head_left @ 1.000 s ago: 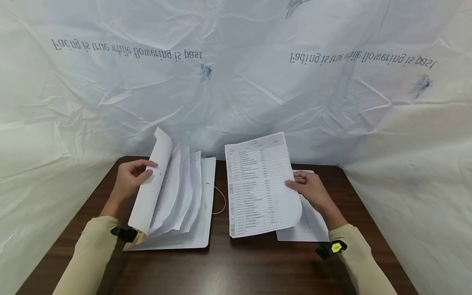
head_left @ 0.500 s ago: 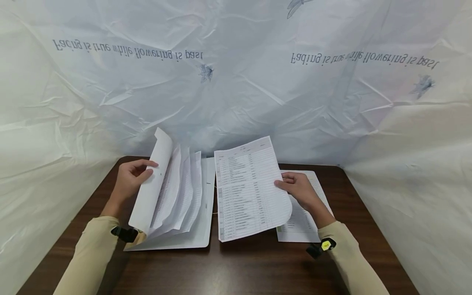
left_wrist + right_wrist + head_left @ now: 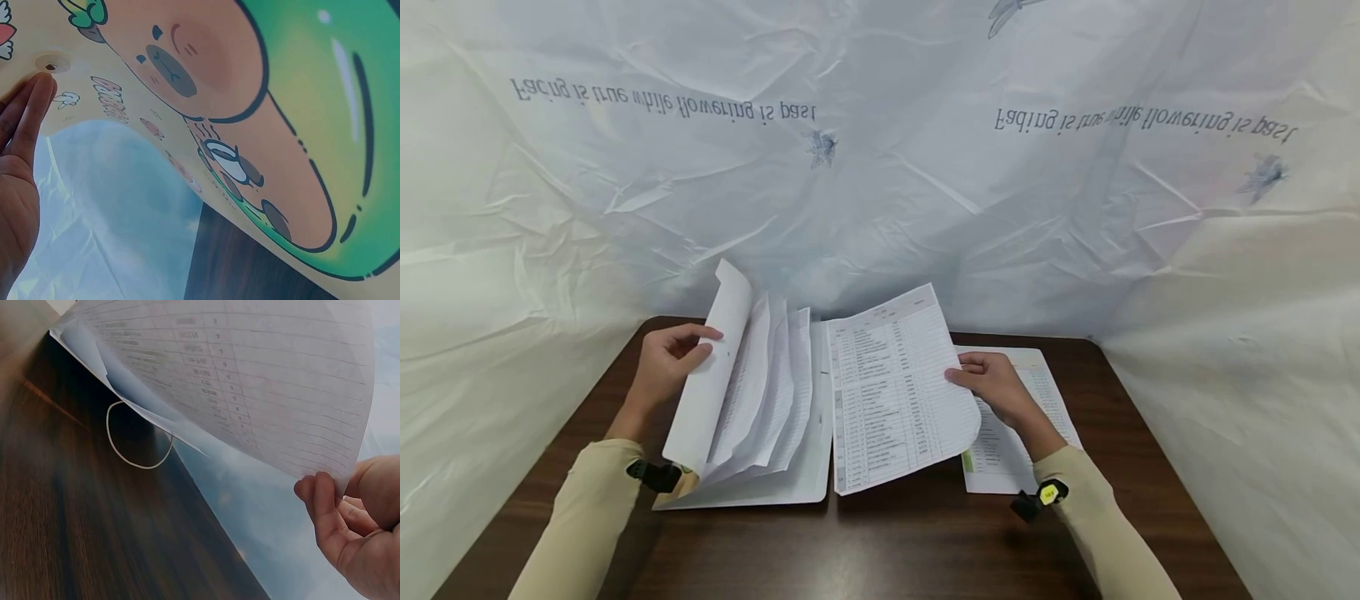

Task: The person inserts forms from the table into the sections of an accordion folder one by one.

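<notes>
My left hand (image 3: 662,362) grips the raised front cover of a folder (image 3: 709,392), its white inside facing the head camera. In the left wrist view the cover's outside (image 3: 181,37) bears a cartoon animal print, with fingertips beside a small round fastener (image 3: 51,65). Several loose printed sheets (image 3: 775,400) stand fanned within the folder. My right hand (image 3: 996,387) pinches the right edge of a printed table sheet (image 3: 887,392), thumb in front. That sheet is held tilted, its left edge overlapping the folder's right edge in the head view.
Another printed sheet (image 3: 1000,475) lies on the brown table (image 3: 880,550) under the right wrist. A thin elastic loop (image 3: 145,467) sticks out from the folder's edge. White plastic sheeting (image 3: 880,208) with printed words hangs behind the table and along both sides.
My right hand has moved left with the printed sheet, bringing it up to the folder. More of the sheet lying on the table shows. The left hand and cover have stayed put.
</notes>
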The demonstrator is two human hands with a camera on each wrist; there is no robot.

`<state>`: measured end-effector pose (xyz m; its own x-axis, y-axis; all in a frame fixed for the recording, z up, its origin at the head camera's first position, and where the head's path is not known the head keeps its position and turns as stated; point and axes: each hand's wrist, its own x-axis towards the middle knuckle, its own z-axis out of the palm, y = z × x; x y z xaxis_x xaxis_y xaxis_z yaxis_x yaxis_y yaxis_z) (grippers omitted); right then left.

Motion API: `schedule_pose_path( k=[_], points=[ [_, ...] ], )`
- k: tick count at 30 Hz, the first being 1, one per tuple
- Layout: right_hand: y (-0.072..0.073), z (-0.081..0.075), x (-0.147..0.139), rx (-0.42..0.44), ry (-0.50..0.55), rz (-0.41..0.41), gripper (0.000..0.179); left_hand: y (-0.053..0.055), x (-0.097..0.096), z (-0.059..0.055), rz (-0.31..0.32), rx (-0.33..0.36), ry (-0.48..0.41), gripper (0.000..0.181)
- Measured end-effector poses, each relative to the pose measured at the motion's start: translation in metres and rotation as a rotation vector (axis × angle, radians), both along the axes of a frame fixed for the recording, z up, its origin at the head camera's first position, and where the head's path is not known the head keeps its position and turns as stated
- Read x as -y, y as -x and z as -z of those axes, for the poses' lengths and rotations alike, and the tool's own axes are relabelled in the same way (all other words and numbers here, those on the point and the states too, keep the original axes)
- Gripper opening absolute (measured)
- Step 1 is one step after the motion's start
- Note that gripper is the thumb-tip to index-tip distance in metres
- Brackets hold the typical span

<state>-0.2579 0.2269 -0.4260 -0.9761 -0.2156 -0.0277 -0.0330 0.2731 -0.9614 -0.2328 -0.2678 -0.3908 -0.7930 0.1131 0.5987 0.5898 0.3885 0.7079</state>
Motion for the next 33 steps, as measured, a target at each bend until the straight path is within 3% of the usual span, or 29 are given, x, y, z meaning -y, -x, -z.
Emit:
schedule_pose_path(
  k=[10,17,20,25,33],
  points=[
    [0.003,-0.001,0.008,-0.009,-0.015,-0.019,0.044,0.001,0.001,0.001,-0.001,-0.040,0.001,0.015],
    [0.007,-0.002,0.015,-0.025,-0.028,-0.033,0.042,0.021,0.017,0.028,0.020,-0.012,-0.032,0.017],
    [0.009,-0.003,0.019,-0.029,-0.028,-0.047,0.040,0.022,0.018,0.030,0.011,-0.026,-0.020,0.017],
    [0.014,-0.001,0.023,-0.023,-0.012,-0.062,0.040,0.021,0.017,0.028,0.001,-0.025,-0.013,0.018],
    [0.019,0.000,0.031,-0.019,0.014,-0.060,0.037,0.000,0.002,0.001,0.022,-0.004,-0.037,0.016]
  ],
)
